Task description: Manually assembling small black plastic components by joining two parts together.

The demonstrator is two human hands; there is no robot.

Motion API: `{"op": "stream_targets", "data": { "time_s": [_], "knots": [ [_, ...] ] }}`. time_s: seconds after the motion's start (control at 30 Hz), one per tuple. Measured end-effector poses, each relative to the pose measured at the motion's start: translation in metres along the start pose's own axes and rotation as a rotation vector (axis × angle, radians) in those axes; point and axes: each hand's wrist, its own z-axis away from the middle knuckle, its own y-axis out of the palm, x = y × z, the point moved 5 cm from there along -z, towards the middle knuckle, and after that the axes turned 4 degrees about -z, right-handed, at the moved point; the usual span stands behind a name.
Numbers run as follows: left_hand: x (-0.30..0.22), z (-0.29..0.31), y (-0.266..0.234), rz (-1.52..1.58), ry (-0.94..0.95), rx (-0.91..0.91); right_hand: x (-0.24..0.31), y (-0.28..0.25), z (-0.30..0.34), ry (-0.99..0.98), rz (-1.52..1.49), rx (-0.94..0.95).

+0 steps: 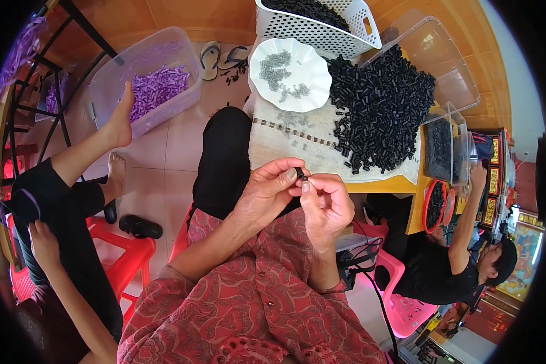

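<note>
Over my lap, my left hand (266,193) pinches a small black tube-like piece (299,173) between thumb and fingers. Fingertips of my right hand (325,209) are closed at the lower end of that piece; anything else between them is too small to make out. Ahead on the cloth-covered table (273,142) stands a white scalloped plate (319,82) with small clear plastic pieces (275,71) in it. A few more clear pieces lie on the cloth near the plate. To the right spreads a large heap of small black pieces (382,109).
A white perforated basket (321,27) of black pieces stands at the back. Clear bins (446,145) and a red-rimmed basket (434,206) sit at the right, near a person in black (431,267). Leftward are a bin of purple strips (158,91), another person's legs and a red stool (124,255).
</note>
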Motion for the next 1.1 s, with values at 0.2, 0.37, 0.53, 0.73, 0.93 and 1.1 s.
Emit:
{"op": "stream_targets", "data": {
  "time_s": [0.2, 0.37, 0.53, 0.73, 0.93, 1.1],
  "knots": [
    [-0.0018, 0.0014, 0.0029, -0.012, -0.029, -0.013, -0.0012, -0.0004, 0.0007, -0.059, 0.008, 0.012],
    [-0.0049, 0.0019, 0.0054, -0.072, -0.001, -0.006, 0.0016, 0.0016, -0.0002, -0.098, 0.070, 0.007],
    [-0.0033, 0.0028, 0.0052, -0.108, 0.012, -0.015, 0.0019, -0.0004, 0.0004, -0.133, 0.139, -0.010],
    [-0.0015, 0.0045, 0.0037, -0.151, 0.030, -0.020, 0.0008, -0.0018, 0.0014, -0.174, 0.190, -0.026],
    [-0.0002, 0.0054, 0.0035, -0.176, 0.033, -0.024, 0.0007, -0.0010, 0.0027, -0.178, 0.182, -0.045],
    [-0.0039, 0.0060, 0.0028, -0.259, 0.046, -0.072, 0.0050, -0.0004, 0.0022, -0.199, 0.222, -0.020]
  ]
}}
